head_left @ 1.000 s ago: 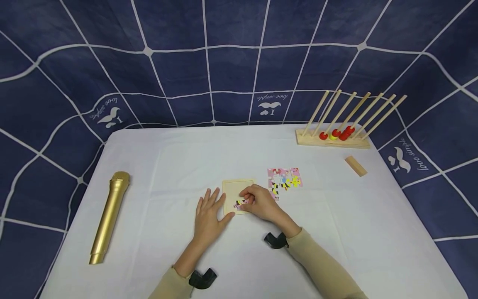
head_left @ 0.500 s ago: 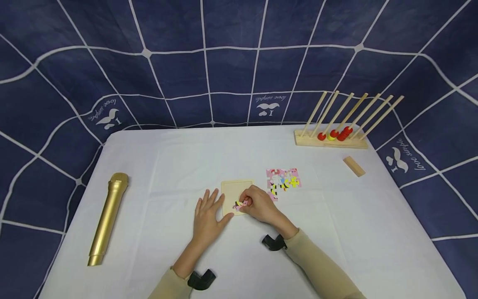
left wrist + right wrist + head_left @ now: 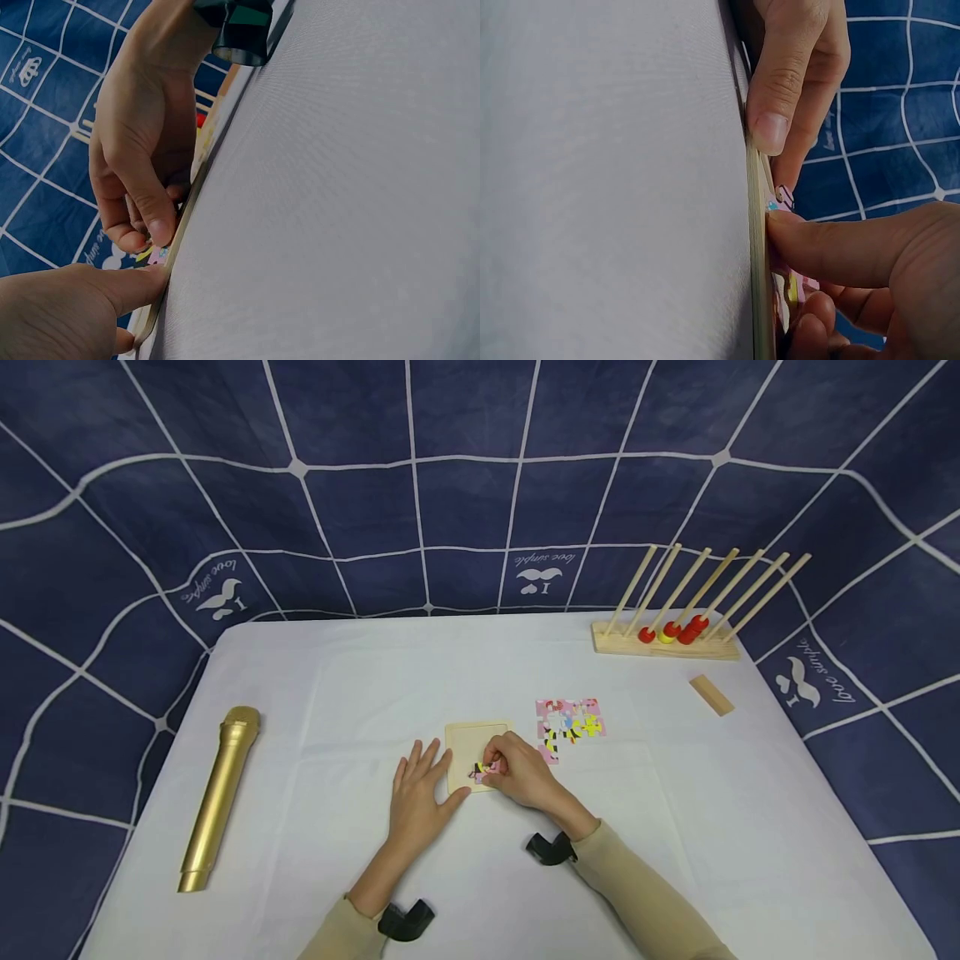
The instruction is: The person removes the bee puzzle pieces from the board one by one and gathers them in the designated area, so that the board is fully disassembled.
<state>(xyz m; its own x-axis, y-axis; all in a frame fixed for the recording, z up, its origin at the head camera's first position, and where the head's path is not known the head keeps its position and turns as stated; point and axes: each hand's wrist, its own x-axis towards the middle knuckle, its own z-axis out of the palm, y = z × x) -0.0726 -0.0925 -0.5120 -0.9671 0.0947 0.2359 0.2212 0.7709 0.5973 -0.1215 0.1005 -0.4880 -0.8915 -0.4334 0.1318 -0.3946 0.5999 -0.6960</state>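
A shallow square wooden puzzle tray lies on the white table in front of me. My left hand rests along its left side with fingers straight and spread; the thumb touches the near edge. Inside the tray, at the near right, are pink, yellow and black jigsaw pieces. My right hand pinches a jigsaw piece there between thumb and curled fingers, which partly hide it. Right of the tray lies a partly joined group of pink and yellow jigsaw pieces.
A gold microphone lies at the left. At the back right stands a wooden bead rack with upright rods and several red and yellow beads. A small wooden block lies in front of it. A dark blue patterned cloth hangs behind the table.
My right fingertips have drawn in slightly toward the thumb over the jigsaw pieces. The left hand and the tray stay where they were.
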